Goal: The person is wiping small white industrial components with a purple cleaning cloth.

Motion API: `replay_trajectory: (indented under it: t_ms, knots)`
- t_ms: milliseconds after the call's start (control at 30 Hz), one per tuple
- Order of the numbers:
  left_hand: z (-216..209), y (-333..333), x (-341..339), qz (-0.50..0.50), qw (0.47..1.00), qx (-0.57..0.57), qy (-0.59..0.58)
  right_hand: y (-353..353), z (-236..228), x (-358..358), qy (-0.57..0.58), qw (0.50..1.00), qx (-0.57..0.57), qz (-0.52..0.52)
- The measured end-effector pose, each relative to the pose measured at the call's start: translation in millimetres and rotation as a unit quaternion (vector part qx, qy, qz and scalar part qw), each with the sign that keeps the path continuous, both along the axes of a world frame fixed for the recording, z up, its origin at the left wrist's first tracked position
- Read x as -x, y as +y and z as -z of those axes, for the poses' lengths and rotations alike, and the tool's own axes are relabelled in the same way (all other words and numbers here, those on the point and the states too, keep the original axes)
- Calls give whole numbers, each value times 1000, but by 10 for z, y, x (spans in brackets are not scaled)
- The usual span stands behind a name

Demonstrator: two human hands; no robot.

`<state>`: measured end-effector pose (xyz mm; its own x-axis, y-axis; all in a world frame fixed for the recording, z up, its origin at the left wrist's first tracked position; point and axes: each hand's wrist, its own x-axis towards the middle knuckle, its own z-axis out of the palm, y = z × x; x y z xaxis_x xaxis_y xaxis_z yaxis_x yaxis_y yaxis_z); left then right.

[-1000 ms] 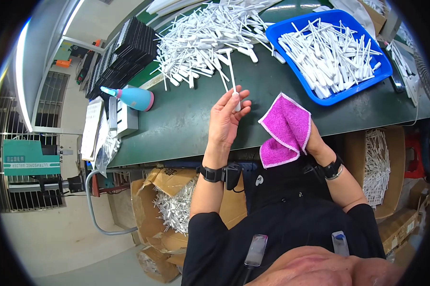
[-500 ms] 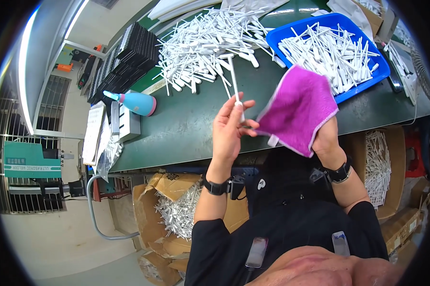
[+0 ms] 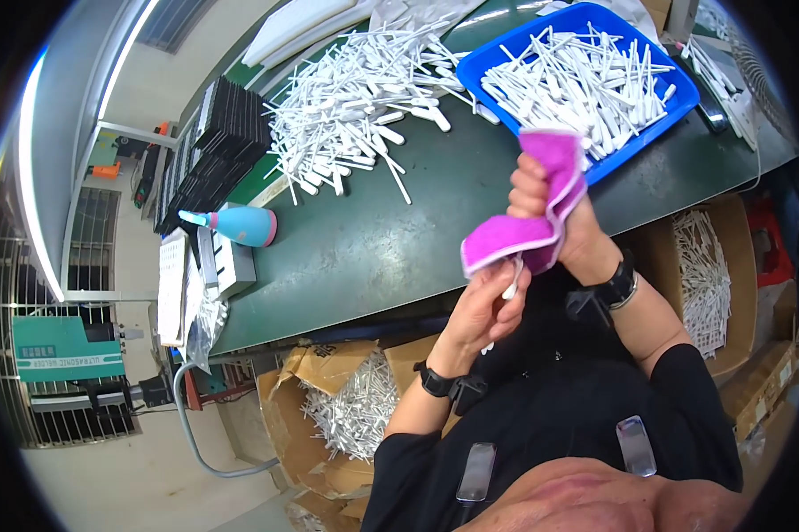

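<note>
My left hand [image 3: 486, 310] is pinched round a slim white plastic stick [image 3: 511, 289] with a thicker end; most of it is hidden by fingers and cloth. My right hand [image 3: 554, 217] is closed in a fist round a magenta cloth [image 3: 514, 239] with a pale edge. The cloth is bunched, and its lower fold meets the stick just above my left fingertips. Both hands are in front of the bench's near edge, close together. Beyond them stands a blue tray [image 3: 656, 133] filled with similar white sticks.
A loose heap of white sticks [image 3: 355, 106] lies on the green bench [image 3: 346, 248]. To the left are a blue spray bottle [image 3: 244, 226] and stacked black trays [image 3: 213, 142]. Below the bench stand cardboard boxes of sticks, one left [image 3: 284, 417], one right [image 3: 740, 293].
My left hand has come down and right with the stick, towards the cloth. The cloth, spread out before, is now bunched in my right fist against the stick.
</note>
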<state>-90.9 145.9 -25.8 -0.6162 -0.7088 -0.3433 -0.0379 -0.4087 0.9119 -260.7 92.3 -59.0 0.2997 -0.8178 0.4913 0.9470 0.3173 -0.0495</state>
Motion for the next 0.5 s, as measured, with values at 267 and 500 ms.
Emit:
replay_trajectory:
  t_ms: [267, 500]
  knots:
    - [-168, -60, -117, -21, 837, 468, -283, 399, -23, -199, 600, 614, 39, 511]
    - [-450, -486, 50, -202, 885, 380, -175, 364, -93, -180, 639, 718, 111, 251]
